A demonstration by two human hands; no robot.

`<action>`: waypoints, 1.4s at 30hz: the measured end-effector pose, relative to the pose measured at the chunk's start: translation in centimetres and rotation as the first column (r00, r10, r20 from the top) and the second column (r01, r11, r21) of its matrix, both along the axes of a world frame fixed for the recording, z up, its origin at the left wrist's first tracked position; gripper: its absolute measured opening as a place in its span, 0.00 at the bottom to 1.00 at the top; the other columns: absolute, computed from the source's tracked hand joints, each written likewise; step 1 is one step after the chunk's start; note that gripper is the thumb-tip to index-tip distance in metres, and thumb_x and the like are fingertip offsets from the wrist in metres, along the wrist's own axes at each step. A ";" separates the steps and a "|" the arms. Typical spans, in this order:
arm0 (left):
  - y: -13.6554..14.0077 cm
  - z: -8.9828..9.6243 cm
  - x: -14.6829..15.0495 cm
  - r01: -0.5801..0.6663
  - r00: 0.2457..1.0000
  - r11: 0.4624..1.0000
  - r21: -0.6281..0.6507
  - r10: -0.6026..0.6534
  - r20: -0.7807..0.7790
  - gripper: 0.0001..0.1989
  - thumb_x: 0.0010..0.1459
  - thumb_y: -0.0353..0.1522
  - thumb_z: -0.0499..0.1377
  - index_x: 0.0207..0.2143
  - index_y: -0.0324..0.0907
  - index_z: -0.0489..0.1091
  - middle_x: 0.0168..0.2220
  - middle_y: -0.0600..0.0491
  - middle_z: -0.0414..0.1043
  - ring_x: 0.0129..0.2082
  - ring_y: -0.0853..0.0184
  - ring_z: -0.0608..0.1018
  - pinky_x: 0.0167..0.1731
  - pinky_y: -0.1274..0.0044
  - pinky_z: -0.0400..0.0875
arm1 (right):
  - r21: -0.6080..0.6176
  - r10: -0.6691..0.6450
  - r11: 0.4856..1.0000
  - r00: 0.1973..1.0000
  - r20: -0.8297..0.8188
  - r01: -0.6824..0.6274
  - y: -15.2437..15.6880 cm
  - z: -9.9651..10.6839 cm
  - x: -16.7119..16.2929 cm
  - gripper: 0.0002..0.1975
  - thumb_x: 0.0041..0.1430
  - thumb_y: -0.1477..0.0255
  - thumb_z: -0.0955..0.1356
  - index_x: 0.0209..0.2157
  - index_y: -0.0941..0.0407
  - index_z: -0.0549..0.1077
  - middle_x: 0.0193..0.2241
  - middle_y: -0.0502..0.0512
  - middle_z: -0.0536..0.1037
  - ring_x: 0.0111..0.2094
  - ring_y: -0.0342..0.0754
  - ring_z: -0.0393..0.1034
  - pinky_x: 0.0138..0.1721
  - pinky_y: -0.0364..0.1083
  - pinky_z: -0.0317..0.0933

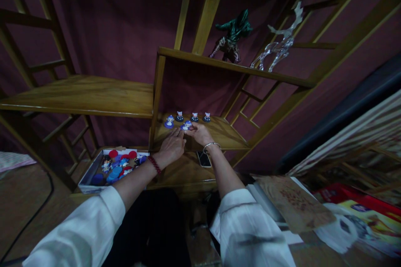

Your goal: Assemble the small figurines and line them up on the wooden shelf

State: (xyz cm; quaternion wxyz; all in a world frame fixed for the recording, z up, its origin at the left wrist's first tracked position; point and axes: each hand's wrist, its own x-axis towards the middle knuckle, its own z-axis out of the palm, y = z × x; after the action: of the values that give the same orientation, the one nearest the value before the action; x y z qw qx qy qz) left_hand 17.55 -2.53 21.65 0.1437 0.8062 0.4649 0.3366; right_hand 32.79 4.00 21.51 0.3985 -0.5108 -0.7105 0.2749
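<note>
A small purple-and-white figurine (186, 125) is pinched by my right hand (202, 134) at the shelf's front part. My left hand (172, 147) lies with fingers stretched toward the same figurine, its tips at or close to the base; whether they touch is unclear. Just behind and to the left stands a similar purple figurine (169, 122) on a round purple base. Along the back of the wooden shelf (227, 130) stand three dark-based figurines with white and red tops: one on the left (179, 116), one in the middle (194, 117), one on the right (206, 117).
A box (90, 187) of mixed colourful figurines sits at lower left. Below the shelf lies a phone (204, 159). Overhead, a shelf board (194, 59) carries a green-cloaked figure (234, 33) and a clear deer ornament (278, 50). Lattice posts flank the compartment. Papers and packages (294, 204) lie at right.
</note>
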 end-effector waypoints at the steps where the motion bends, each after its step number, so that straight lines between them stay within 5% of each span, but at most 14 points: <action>1: 0.1 0.0 0.1 -0.001 1.000 1.000 0.002 0.001 -0.002 0.21 0.54 0.29 0.46 0.50 0.30 0.60 0.54 0.37 0.61 0.58 0.59 0.57 0.56 0.67 0.50 | -0.001 0.006 1.000 1.000 0.001 -0.006 0.1 0.0 0.0 0.14 0.40 0.65 0.70 0.30 0.57 0.71 0.25 0.48 0.74 0.27 0.42 0.67 0.31 0.42 0.62; 10: 0.8 -0.1 0.3 0.021 1.000 1.000 0.007 -0.021 0.017 0.20 0.54 0.30 0.47 0.50 0.33 0.61 0.54 0.38 0.60 0.58 0.59 0.57 0.56 0.66 0.50 | -0.009 -0.036 0.999 0.999 0.032 0.037 1.1 0.0 -0.2 0.14 0.39 0.65 0.71 0.29 0.57 0.71 0.23 0.47 0.71 0.25 0.41 0.64 0.29 0.41 0.61; 20: 1.2 -0.2 0.5 -0.013 0.996 1.000 -0.023 0.011 -0.094 0.23 0.55 0.31 0.46 0.52 0.28 0.58 0.56 0.35 0.56 0.60 0.56 0.53 0.56 0.65 0.47 | 0.022 -0.061 0.998 0.996 0.070 0.060 1.9 0.1 -0.3 0.15 0.39 0.68 0.71 0.33 0.57 0.72 0.26 0.49 0.72 0.28 0.42 0.65 0.34 0.42 0.62; 42: 1.4 0.5 0.8 -0.099 0.936 0.994 -0.042 0.078 -0.344 0.25 0.58 0.34 0.43 0.55 0.27 0.54 0.58 0.36 0.53 0.60 0.57 0.51 0.57 0.66 0.46 | 0.083 -0.095 0.994 0.954 0.286 0.074 1.1 1.3 -0.8 0.08 0.44 0.70 0.68 0.28 0.57 0.69 0.25 0.48 0.72 0.25 0.40 0.63 0.29 0.39 0.57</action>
State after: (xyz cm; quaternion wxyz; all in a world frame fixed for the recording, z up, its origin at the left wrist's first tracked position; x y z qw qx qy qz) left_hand 18.36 -1.17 22.12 0.0690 0.8261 0.5282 0.1838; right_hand 31.95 5.07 22.77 0.3198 -0.5606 -0.7481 0.1544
